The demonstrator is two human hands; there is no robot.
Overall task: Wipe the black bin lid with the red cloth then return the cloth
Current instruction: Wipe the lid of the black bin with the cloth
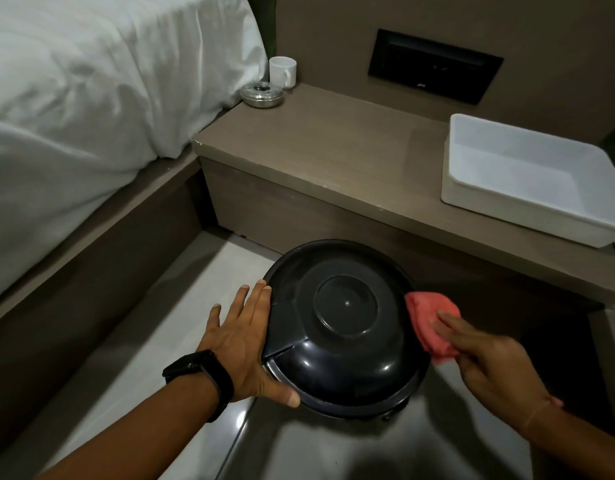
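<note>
The round, glossy black bin lid (344, 327) sits on the bin on the tiled floor, below the bedside shelf. My left hand (243, 344), with a black watch on the wrist, lies flat against the lid's left side, fingers spread and thumb at the lower rim. My right hand (486, 362) presses the bunched red cloth (427, 323) against the lid's right edge, fingers on top of the cloth.
A brown bedside shelf (334, 157) runs behind the bin, carrying a white plastic tub (528, 216) at the right, a white mug (283, 71) and a metal ashtray (262, 95) at the far left. A bed with white linen (91, 98) stands at the left.
</note>
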